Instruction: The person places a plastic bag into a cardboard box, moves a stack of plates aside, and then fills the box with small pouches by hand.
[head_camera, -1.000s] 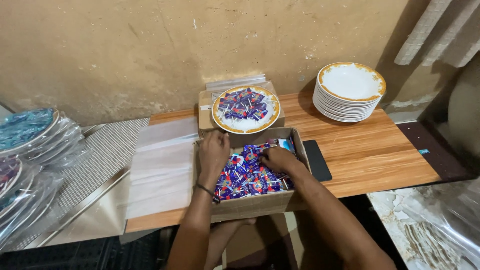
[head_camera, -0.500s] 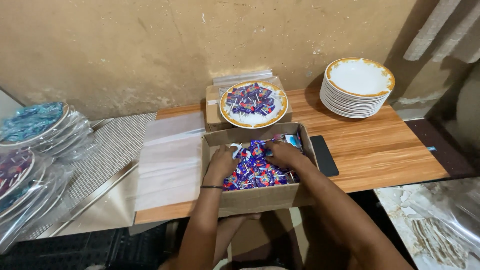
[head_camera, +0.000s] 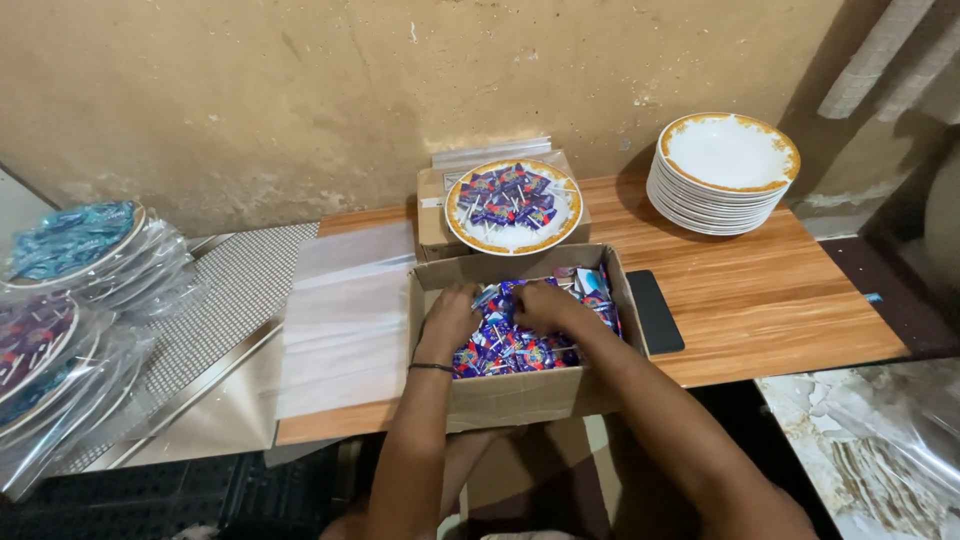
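Both hands down in the cardboard box (head_camera: 520, 395) at the counter (head_camera: 760, 300) front edge – left hand (head_camera: 450, 318) and right hand (head_camera: 540, 303) buried among the wrapped candies (head_camera: 510, 348), fingers curled; can't tell if either actually grips any. Plate (head_camera: 513, 206) of candies just behind the box, plate stack (head_camera: 722, 170) far right.

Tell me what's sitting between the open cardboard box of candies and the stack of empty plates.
In the head view, a flat black phone lies beside the cardboard box; beyond it, only bare wooden tabletop reaches the stack of plates.
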